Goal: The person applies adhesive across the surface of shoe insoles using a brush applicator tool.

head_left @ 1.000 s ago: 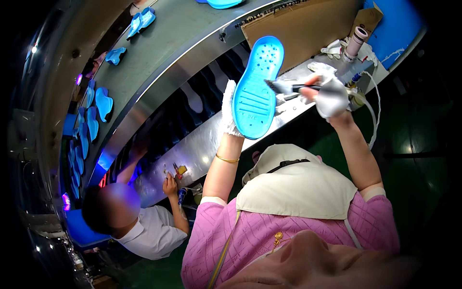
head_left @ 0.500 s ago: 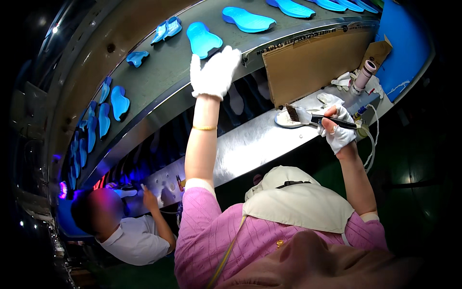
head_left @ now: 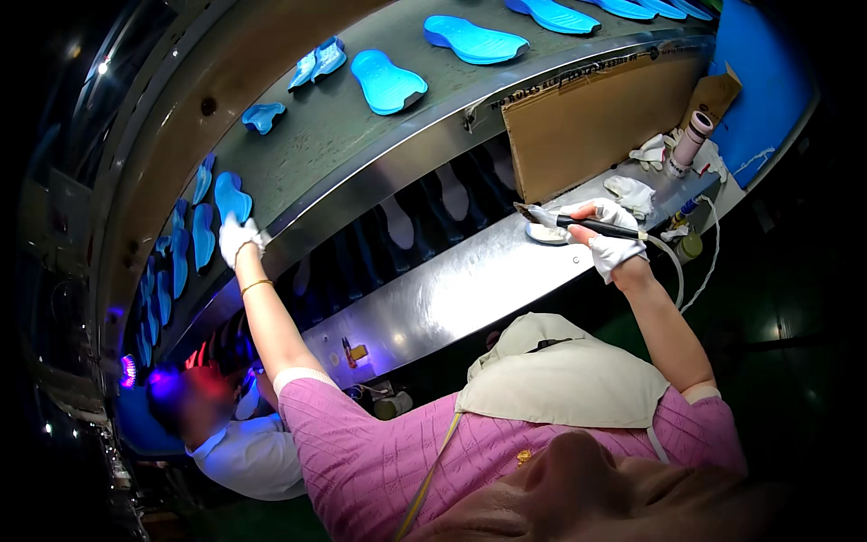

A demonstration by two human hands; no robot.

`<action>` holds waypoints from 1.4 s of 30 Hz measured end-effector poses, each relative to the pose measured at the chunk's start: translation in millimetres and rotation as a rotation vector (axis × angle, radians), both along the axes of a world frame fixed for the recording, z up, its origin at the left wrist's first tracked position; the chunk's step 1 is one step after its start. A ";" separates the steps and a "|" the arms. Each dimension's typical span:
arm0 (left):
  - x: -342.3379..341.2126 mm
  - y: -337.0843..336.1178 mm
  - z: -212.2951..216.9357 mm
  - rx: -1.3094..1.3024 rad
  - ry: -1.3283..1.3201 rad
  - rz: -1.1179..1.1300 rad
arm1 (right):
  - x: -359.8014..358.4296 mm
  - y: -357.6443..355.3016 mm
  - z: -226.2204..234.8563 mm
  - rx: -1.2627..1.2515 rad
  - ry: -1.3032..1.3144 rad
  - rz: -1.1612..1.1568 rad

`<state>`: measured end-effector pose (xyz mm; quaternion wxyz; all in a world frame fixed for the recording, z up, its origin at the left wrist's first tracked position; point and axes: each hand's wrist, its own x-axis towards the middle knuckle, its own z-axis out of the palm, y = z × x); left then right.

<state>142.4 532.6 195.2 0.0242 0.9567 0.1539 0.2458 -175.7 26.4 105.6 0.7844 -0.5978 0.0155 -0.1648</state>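
My left hand (head_left: 240, 242), in a white glove, reaches to the near end of a blue shoe sole (head_left: 233, 195) lying on a dark conveyor belt (head_left: 298, 167). Its fingers are at the sole's end, too blurred to show whether they grip. In my right hand (head_left: 616, 237), gloved with bare fingertips, is a brush (head_left: 596, 226) with a black handle, held closed around it. A white hose (head_left: 673, 271) runs from the handle. The bristles are just above a white-topped sole (head_left: 545, 233) on the metal bench.
Several more blue soles (head_left: 476, 40) lie along the curved belt. Below it stands a cardboard sheet (head_left: 601, 126) on the metal bench (head_left: 461, 289). Loose white gloves (head_left: 650, 152) and a pink cylinder (head_left: 694, 140) are at the right. A co-worker (head_left: 244, 456) is at the left.
My left hand has left one blue sole and moved left to another. The soles have shifted slightly right. My right hand has moved a little left with the brush, whose bristles now tilt lower.
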 end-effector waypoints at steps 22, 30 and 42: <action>-175.3 -221.1 -15.1 -2.457 0.517 -1.128 | -7.8 -14.3 -20.8 0.516 0.170 0.109; -248.3 -305.0 -141.6 -2.785 1.006 -0.829 | 1.1 -21.9 -30.9 0.619 0.195 0.107; -229.8 -355.9 -213.6 -2.471 0.338 -0.703 | 63.1 -3.0 -74.6 -0.183 -0.034 -0.011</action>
